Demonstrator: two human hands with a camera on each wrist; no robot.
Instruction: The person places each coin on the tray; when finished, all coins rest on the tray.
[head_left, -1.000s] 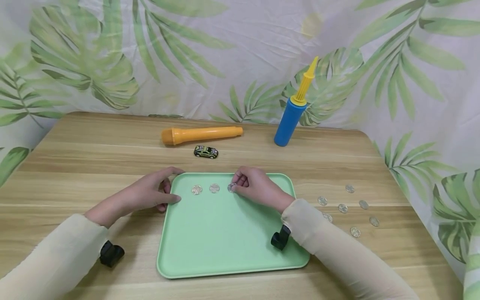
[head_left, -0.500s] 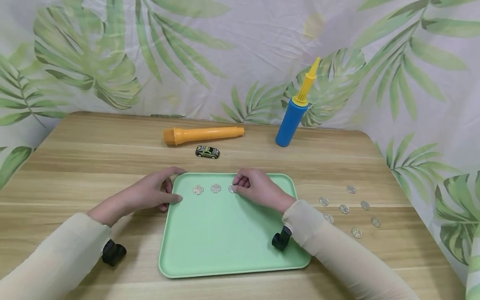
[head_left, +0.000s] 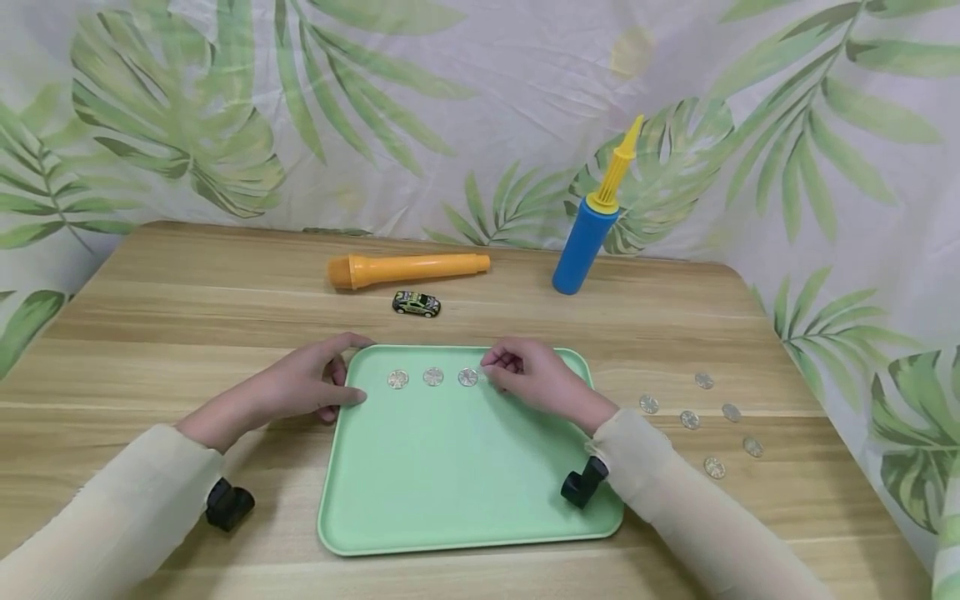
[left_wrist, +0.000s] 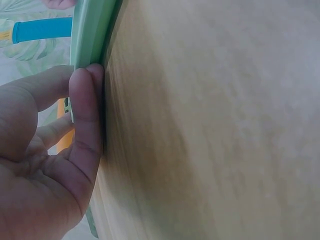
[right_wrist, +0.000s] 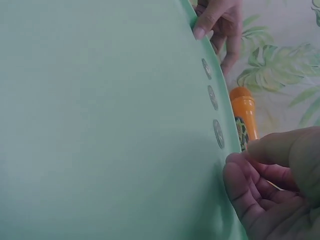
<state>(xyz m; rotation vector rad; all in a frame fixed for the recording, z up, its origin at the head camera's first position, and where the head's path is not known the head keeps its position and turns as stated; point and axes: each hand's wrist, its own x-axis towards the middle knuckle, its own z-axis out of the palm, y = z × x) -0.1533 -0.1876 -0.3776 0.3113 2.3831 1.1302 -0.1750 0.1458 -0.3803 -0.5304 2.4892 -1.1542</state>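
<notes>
A pale green tray (head_left: 450, 475) lies on the wooden table. Along its far side sit three silver coins in a row: a left coin (head_left: 397, 379), a middle coin (head_left: 432, 377) and a right coin (head_left: 468, 377). My left hand (head_left: 311, 379) grips the tray's left rim near the far corner, thumb over the edge; its fingers (left_wrist: 85, 105) show against the rim in the left wrist view. Just right of the right coin hovers my right hand (head_left: 543, 379), apart from it. Its fingers (right_wrist: 242, 192) are loosely bent, with nothing visible between them and the thumb.
Several more coins (head_left: 689, 419) lie scattered on the table right of the tray, one partly hidden by the right sleeve. Beyond the tray are a toy car (head_left: 416, 303), an orange toy microphone (head_left: 412, 268) and a blue and yellow hand pump (head_left: 585, 242) standing upright.
My right hand has let go of the right coin and moved slightly to the right, leaving that coin fully visible on the tray. The left hand stays on the rim.
</notes>
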